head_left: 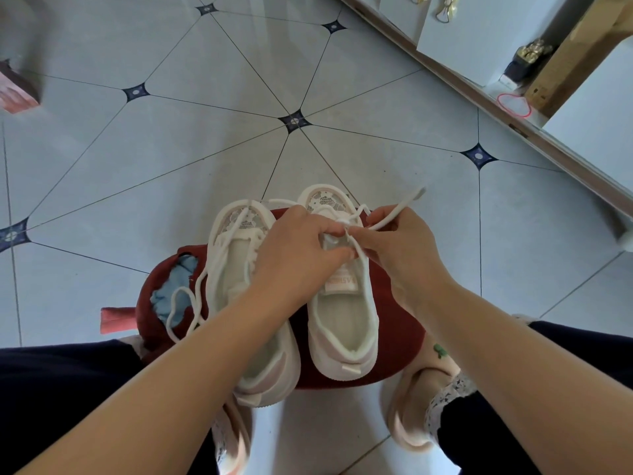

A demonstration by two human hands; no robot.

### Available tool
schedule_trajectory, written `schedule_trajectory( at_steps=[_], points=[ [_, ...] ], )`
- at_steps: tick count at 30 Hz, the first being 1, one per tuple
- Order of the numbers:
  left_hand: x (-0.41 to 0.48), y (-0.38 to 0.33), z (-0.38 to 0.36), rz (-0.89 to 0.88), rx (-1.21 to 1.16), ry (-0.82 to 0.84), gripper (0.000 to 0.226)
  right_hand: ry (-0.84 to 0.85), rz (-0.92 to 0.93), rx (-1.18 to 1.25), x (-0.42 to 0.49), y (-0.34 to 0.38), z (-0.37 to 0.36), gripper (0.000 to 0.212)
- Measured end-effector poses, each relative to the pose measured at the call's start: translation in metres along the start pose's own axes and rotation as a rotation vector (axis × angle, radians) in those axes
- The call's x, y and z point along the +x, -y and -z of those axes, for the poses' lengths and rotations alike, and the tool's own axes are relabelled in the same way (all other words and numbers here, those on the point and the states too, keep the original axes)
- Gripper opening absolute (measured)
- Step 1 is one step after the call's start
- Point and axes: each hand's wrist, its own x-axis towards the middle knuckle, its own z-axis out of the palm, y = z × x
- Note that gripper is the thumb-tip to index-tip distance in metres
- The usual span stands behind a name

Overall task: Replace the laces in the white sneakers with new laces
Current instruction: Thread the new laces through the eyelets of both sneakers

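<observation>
At the frame's centre, our left hand [301, 241] curls over the tongue of the right-side white sneaker [342, 327] and pinches the white lace [399, 214] at the eyelets. Our right hand [400, 252] pinches the same lace, its tip pointing upper right. The other sneaker [226, 269] sits just left, both on a dark red stool [397, 303].

left hand [298, 248] covers the eyelets of right sneaker [342, 323]; which holes the lace [406, 201] runs through cannot be told. tongue label [342, 281] part hidden under fingers, print too small to read. lace tip [420, 193] blurred. pink object [17, 94] at left edge blurred, cut off. red cushion [400, 303] largely hidden under right sneaker and left sneaker [233, 269].
</observation>
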Motion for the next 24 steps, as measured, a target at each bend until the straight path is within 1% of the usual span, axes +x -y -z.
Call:
schedule_trajectory(
  at_steps=[4,8,10,11,13,15,18,20,24],
  points=[
    [0.002,0.000,-0.001,0.017,0.038,0.020,0.026,0.106,-0.110,0.073,-0.001,0.002,0.005,0.018],
    [0.003,-0.002,-0.001,0.018,0.062,0.018,0.029,0.141,-0.118,-0.026,0.001,0.003,0.007,0.015],
    [0.002,-0.002,-0.001,0.020,0.068,0.006,0.028,0.165,-0.120,-0.040,0.002,0.004,0.008,0.006],
    [0.002,-0.003,-0.002,0.017,0.075,-0.001,0.027,0.188,-0.116,-0.052,0.001,0.005,0.009,0.007],
    [0.001,-0.003,-0.004,0.009,0.107,-0.009,0.026,0.265,-0.128,-0.069,0.000,0.009,0.011,0.023],
    [0.001,-0.003,-0.006,0.000,0.151,-0.004,0.025,0.336,-0.153,-0.043,-0.001,0.012,0.014,0.024],
    [0.003,-0.003,-0.004,0.006,0.148,0.011,0.023,0.320,-0.182,-0.008,0.001,0.013,0.016,0.033],
    [0.005,-0.004,-0.002,0.016,0.154,0.024,0.025,0.291,-0.184,-0.008,0.002,0.011,0.016,0.032],
    [0.006,-0.004,-0.003,-0.044,0.265,0.032,0.021,0.275,-0.188,-0.006,0.002,0.010,0.017,0.028]
  ],
)
